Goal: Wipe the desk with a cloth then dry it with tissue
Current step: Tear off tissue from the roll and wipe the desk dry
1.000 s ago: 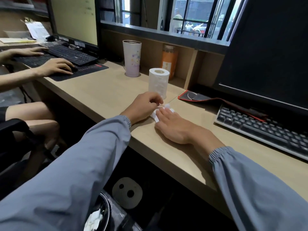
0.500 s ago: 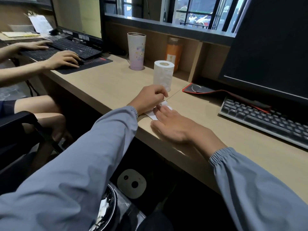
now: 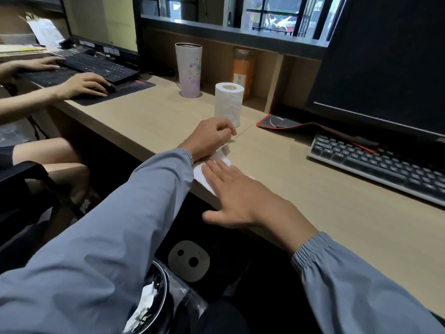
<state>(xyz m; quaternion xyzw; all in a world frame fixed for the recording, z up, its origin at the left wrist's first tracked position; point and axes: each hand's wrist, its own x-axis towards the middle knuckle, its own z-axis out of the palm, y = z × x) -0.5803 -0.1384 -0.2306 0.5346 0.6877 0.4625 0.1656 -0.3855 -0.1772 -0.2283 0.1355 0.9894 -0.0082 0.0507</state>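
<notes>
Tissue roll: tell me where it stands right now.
In the head view the tissue roll stands upright on the desk, just beyond the left hand, right of the tall tumbler and in front of the orange bottle.

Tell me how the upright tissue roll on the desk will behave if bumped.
Tissue roll stands on end, taller than wide, so it probably tips easily. Its round side suggests it would then roll along the desk. Being hollow-cored paper, it is likely light.

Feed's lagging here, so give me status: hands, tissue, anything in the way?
Left hand pinches tissue. Right hand flat on it, at desk edge. Tissue roll upright just beyond left hand.
</notes>
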